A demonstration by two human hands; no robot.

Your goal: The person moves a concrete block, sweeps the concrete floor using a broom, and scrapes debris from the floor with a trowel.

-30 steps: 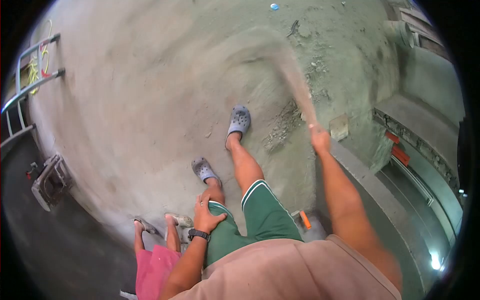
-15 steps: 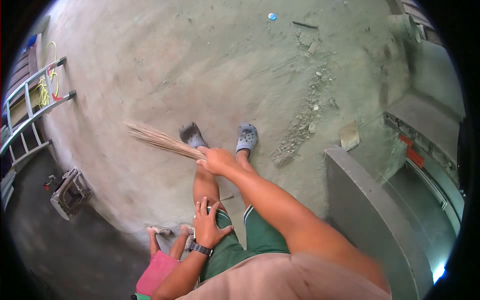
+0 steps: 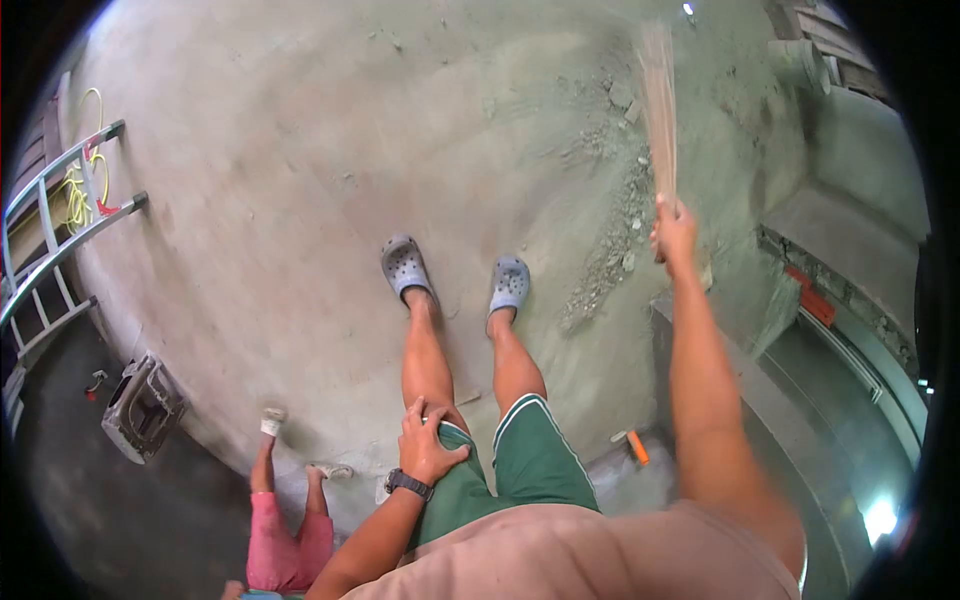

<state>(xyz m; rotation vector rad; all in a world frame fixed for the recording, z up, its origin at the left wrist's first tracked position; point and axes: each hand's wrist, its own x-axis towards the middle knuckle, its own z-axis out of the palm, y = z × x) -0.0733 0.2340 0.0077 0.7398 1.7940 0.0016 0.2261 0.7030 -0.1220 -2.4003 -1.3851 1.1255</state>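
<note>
My right hand (image 3: 677, 238) is closed round the bound end of a stick broom (image 3: 659, 115), out to the right with the arm stretched forward. The thin bristles point away from me and are a little blurred at the tips. Beneath and beside the broom runs a strip of grey rubble and dust (image 3: 612, 245) on the concrete floor (image 3: 260, 200). My left hand (image 3: 430, 450), with a watch at the wrist, lies on the green shorts (image 3: 540, 455) just above my knee, its fingers spread.
A metal ladder (image 3: 70, 235) and a yellow cord (image 3: 78, 195) are at the left. Below them sits a dirty box-shaped frame (image 3: 143, 408). Another person in pink shorts (image 3: 285, 545) stands close at lower left. A low wall (image 3: 765, 410) and an orange-handled tool (image 3: 637, 447) are at right.
My right hand has swung the broom from left of my feet to the far right, over the rubble. My feet and the other person's legs have shifted. The left hand stays on my leg.
</note>
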